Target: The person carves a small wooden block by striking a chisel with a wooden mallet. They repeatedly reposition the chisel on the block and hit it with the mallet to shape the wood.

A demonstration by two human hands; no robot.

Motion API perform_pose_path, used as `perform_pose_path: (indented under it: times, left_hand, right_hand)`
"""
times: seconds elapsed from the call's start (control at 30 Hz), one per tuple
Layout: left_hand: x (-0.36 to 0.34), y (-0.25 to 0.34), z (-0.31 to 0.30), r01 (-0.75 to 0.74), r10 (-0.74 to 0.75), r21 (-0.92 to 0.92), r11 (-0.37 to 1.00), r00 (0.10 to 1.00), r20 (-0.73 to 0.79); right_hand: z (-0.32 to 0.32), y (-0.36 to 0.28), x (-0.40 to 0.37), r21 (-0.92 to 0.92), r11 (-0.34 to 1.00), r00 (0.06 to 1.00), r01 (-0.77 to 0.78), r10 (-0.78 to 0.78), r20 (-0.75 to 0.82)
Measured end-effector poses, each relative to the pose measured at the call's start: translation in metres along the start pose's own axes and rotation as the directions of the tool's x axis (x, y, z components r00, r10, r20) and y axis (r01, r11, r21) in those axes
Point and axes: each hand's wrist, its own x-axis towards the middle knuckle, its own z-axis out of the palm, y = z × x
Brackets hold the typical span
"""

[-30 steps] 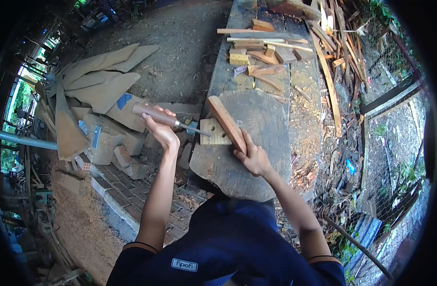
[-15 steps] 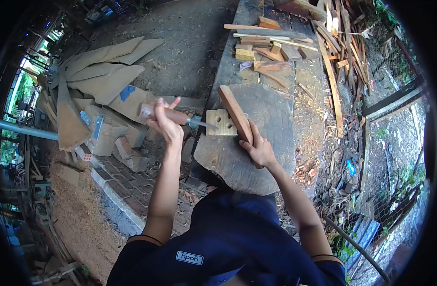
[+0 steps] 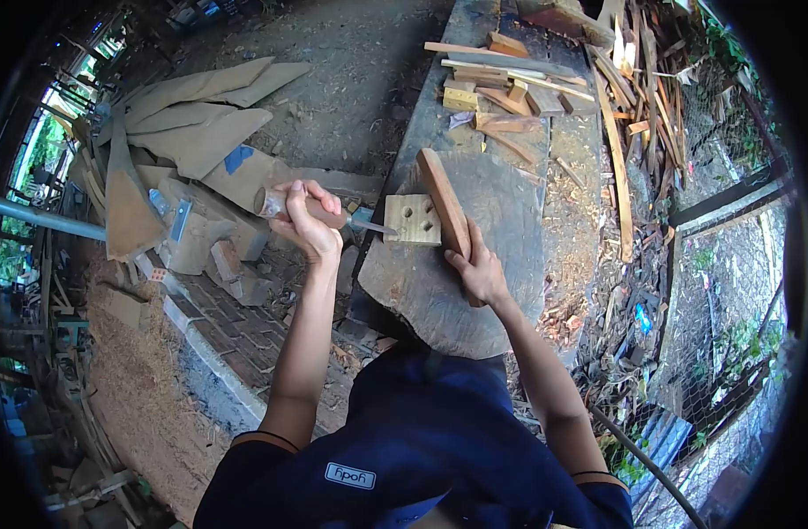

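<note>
My left hand is closed around the wooden handle of a chisel. The chisel's metal blade points right, and its tip meets the left part of a pale wooden block with several holes in it. My right hand grips the lower end of a reddish-brown wooden bar. That bar stands at a slant along the block's right side, overlapping its edge. Both block and bar are on a thick dark wooden slab on the bench.
Wood offcuts and a yellowish holed block lie farther up the bench. Large boards are stacked on the left. Long scrap strips and a wire fence line the right side.
The fingers of my left hand have closed more around the chisel handle, and the blade tip sits slightly higher on the block. My right hand still holds the bar, now a little more upright.
</note>
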Motion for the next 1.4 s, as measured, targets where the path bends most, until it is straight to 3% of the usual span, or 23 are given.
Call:
perform_pose_path:
  times: [0.23, 0.87, 0.97, 1.17, 1.23, 1.3, 1.33, 1.37, 1.4]
  left_hand:
    - [-0.006, 0.001, 0.002, -0.037, 0.033, -0.052, 0.998, 0.997, -0.076]
    - [-0.015, -0.002, 0.001, -0.063, 0.064, 0.017, 0.998, 0.993, -0.094]
    - [-0.024, -0.003, 0.009, -0.120, 0.115, -0.033, 0.992, 0.985, -0.131]
    - [-0.052, -0.015, 0.026, -0.303, 0.264, 0.193, 0.933, 0.943, 0.200]
    - [-0.056, -0.026, 0.025, -0.308, 0.253, 0.273, 0.911, 0.942, 0.219]
    - [-0.054, -0.031, 0.026, -0.320, 0.262, 0.300, 0.899, 0.940, 0.217]
    - [-0.055, -0.033, 0.026, -0.329, 0.269, 0.339, 0.881, 0.940, 0.211]
    - [-0.056, -0.017, 0.034, -0.418, 0.341, 0.463, 0.782, 0.908, 0.244]
    - [-0.056, -0.013, 0.034, -0.416, 0.336, 0.464, 0.782, 0.909, 0.248]
  right_hand:
    - [-0.004, -0.006, -0.001, 0.051, 0.997, 0.998, -0.054, 0.052, 0.024]
    - [-0.008, -0.011, -0.001, 0.078, 0.995, 0.998, -0.061, 0.059, 0.025]
    - [-0.008, -0.011, -0.001, 0.079, 0.995, 0.998, -0.064, 0.062, 0.028]
    - [-0.006, -0.004, 0.007, 0.021, 0.999, 0.999, 0.024, -0.024, -0.032]
    - [-0.029, -0.027, 0.017, 0.269, 0.962, 0.990, -0.043, 0.005, 0.140]
    - [-0.057, -0.078, 0.010, 0.309, 0.942, 0.992, 0.130, -0.125, -0.037]
    - [-0.081, -0.118, -0.006, 0.309, 0.930, 0.980, 0.200, -0.193, -0.053]
    - [-0.103, -0.157, -0.024, 0.313, 0.911, 0.963, 0.268, -0.260, -0.068]
    - [-0.119, -0.187, -0.041, 0.327, 0.810, 0.873, 0.488, -0.464, -0.154]
